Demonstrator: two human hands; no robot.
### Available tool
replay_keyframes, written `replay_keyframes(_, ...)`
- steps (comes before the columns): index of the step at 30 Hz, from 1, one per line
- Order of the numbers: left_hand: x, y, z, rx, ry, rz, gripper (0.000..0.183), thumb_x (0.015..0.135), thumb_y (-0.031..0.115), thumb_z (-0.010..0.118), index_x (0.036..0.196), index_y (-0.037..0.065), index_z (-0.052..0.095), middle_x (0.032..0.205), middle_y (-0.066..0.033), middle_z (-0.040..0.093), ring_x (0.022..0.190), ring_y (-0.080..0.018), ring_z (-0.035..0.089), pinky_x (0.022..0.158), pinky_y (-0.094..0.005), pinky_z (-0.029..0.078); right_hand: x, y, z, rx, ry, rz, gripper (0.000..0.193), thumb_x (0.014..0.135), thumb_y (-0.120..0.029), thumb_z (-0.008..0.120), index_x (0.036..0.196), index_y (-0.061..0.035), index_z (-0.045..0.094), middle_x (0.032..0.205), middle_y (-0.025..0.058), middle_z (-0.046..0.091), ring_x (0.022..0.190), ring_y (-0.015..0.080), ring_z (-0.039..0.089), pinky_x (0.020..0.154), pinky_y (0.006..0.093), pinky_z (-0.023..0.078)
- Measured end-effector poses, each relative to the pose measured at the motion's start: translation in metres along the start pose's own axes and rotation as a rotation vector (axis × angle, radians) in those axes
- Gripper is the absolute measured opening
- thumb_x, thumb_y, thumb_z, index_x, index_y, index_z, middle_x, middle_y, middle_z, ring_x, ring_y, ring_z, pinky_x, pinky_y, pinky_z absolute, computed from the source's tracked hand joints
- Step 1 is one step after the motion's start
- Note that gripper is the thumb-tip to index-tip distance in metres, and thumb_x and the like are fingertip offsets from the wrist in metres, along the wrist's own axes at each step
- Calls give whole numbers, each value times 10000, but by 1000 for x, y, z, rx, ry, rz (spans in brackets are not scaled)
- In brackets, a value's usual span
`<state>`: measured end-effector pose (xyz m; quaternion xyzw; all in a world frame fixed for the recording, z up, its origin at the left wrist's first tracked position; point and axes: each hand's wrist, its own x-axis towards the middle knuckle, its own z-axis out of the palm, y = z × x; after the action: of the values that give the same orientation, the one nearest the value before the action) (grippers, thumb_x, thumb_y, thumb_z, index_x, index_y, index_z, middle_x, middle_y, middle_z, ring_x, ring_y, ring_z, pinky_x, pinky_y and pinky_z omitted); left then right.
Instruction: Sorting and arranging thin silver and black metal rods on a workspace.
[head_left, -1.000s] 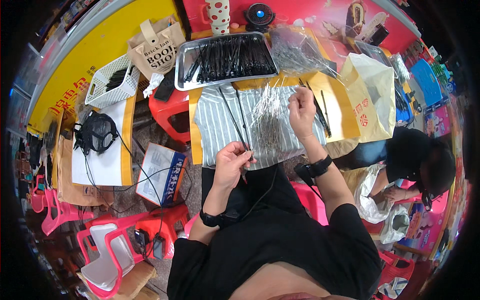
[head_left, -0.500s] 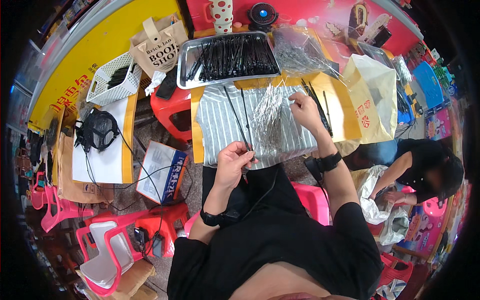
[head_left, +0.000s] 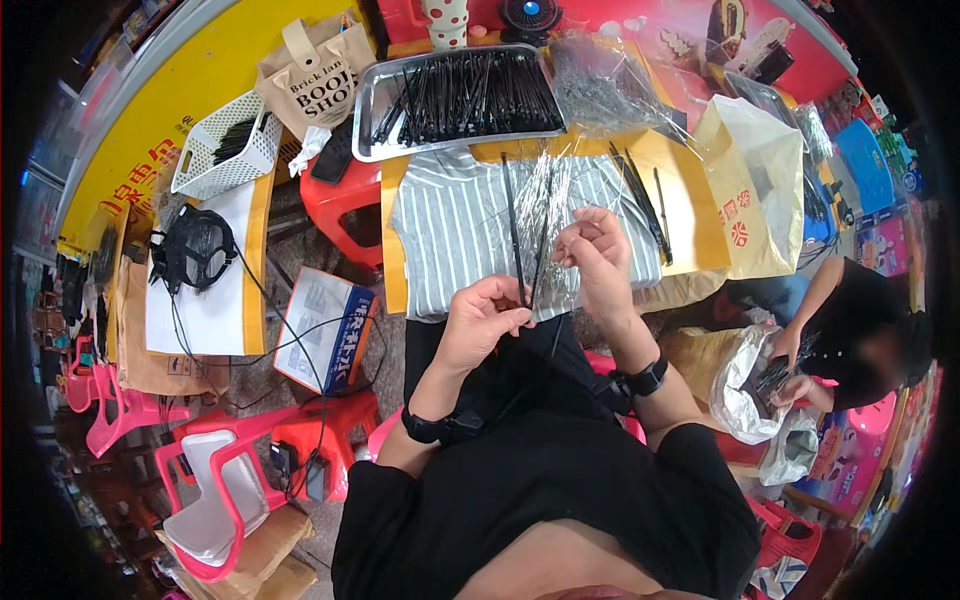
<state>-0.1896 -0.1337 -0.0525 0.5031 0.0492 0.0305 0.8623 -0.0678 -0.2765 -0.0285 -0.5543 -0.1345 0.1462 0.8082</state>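
My left hand is closed in a pinch on the lower ends of two thin black sticks, which spread apart toward the top. Beside it, my right hand has its thumb and forefinger together at the height of the sticks; whatever is between them is too fine to make out. Under the sticks, thin silvery strands lie spread over a grey-and-white striped cloth. To the right of the strands rest several more black sticks.
A metal tray full of black sticks stands behind the cloth. Right of it are a clear plastic bag and a cream paper bag. A white basket stands left. Another person handles dark strands over a whitish sack.
My right hand has come down toward my left hand. The left hand has shifted slightly right, and the black sticks in it have moved right and stand more upright.
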Motion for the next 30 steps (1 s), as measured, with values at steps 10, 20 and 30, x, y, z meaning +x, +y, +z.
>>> replay_keyframes(10,-3,0,-1,26,-24,41,204,805,-65,642,993,-17,579,886,-67,633,732,-133,641,568,-204,467,-18,9,6,265,-47,278,242,878,-46,564,1109,-44,491,813,41,596,672,116,572,619,268,486)
replay_keyframes(20,-3,1,-1,25,-50,48,195,810,-47,649,994,-6,600,890,-62,648,744,-127,643,589,-207,476,-22,18,7,305,3,381,255,852,-58,591,1086,-36,492,786,62,610,620,140,589,552,245,420)
replay_keyframes(30,-1,3,-1,31,-66,60,211,808,-39,652,1012,-2,616,888,-54,658,745,-125,647,602,-209,478,-21,17,8,340,-8,397,258,846,-52,591,1083,-45,489,775,64,608,612,140,589,558,241,440)
